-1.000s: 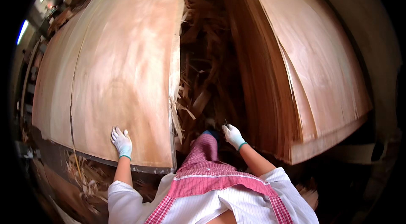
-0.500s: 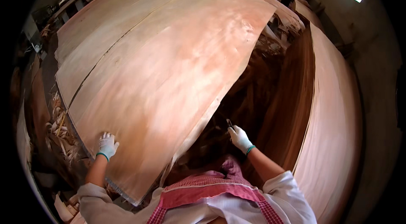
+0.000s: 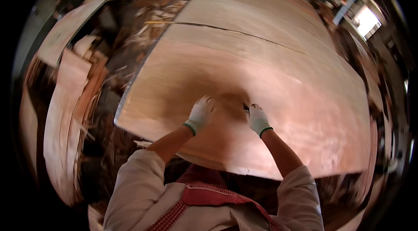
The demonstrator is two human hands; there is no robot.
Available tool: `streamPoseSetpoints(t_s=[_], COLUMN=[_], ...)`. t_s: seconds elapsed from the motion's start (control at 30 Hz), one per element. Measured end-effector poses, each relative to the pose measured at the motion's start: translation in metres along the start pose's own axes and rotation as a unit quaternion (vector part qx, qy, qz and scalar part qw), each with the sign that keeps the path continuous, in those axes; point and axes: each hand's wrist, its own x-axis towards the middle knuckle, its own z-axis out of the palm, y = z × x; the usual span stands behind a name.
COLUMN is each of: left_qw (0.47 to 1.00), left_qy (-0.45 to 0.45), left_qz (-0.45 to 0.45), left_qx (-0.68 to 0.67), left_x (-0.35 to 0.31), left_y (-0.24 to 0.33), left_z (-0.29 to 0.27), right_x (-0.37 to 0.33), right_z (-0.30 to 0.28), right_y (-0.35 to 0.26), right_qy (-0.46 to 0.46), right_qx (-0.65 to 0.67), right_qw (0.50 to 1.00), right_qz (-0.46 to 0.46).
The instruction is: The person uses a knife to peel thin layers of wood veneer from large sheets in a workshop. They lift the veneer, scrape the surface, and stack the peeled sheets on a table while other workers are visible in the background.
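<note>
A broad sheet of pinkish-tan wood veneer (image 3: 305,130) spreads out in front of me, with more veneer beyond it past a dark lengthwise gap. My left hand (image 3: 201,111), in a white glove with a green cuff, is over the sheet with its fingers stretched forward. To its right, my right hand (image 3: 257,118), gloved alike, is closed around a small dark hand tool (image 3: 246,108). Only the tool's end shows at the thumb side, so its exact kind is unclear. Both hands cast shadows on the veneer.
Stacked veneer strips (image 3: 65,113) stand at the left. Torn wood shavings (image 3: 161,15) lie beside the sheet's far left edge, near a thin yellow stick (image 3: 159,22). Dark scrap (image 3: 117,152) lies below the near left corner. A bright window (image 3: 367,19) is at the far right.
My view has turned left along the sheet. My right hand, with the tool, has come from beside the sheet's edge to over it. My hands are now closer together.
</note>
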Motion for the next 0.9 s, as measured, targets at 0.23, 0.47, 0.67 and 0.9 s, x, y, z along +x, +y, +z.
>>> streamPoseSetpoints(t_s=[0.23, 0.47, 0.67, 0.9], left_qw=[0.976, 0.905, 0.894, 0.877], left_qy=[0.055, 0.001, 0.212, 0.201], left_qz=[-0.167, -0.299, -0.296, -0.344], left_qx=[0.130, 0.302, 0.261, 0.270], left_x=[0.124, 0.226, 0.234, 0.233], left_y=[-0.110, -0.298, -0.380, -0.388], left_z=[0.014, -0.021, -0.037, -0.037], right_x=[0.040, 0.120, 0.359, 0.510], right_z=[0.061, 0.003, 0.055, 0.138], right_y=[0.015, 0.035, -0.102, -0.337], right_qy=[-0.096, -0.241, -0.003, -0.056], right_qx=[-0.046, 0.095, -0.014, 0.003], right_qw=[0.994, 0.965, 0.989, 0.990], right_qz=[-0.034, 0.041, -0.144, -0.132])
